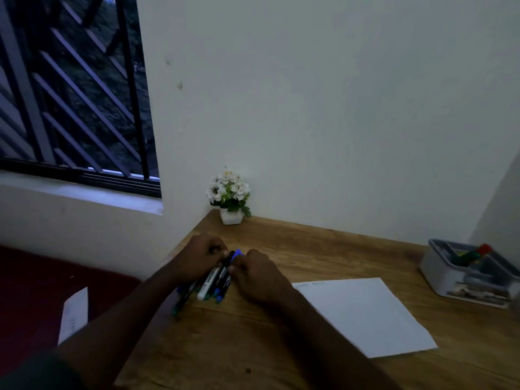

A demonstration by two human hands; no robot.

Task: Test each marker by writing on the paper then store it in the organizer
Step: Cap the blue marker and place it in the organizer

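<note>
Markers [209, 282] bunched at the left edge of the wooden desk [281, 347], and both my hands are on them. My left hand [197, 257] sits over the far-left side of the bundle, fingers curled down onto it. My right hand [257, 273] closes in from the other side, fingertips curled against the barrels. Between the two hands a blue-capped marker [235, 256] pokes up, black body, cap toward the wall; which fingers pinch it, I can't tell in this dim light. One white-barrelled marker [206, 288] lies on top of the pile, the darker ones fanned beneath.

Just right of my right forearm lies the white paper [365, 316], flat, with faint writing along its far edge.

Well off to the right stands the grey organizer [450, 274], compartments open at the top; markers with red and green parts lean in one of them.

In the corner by the wall, a small white pot of white flowers [229, 192].
</note>
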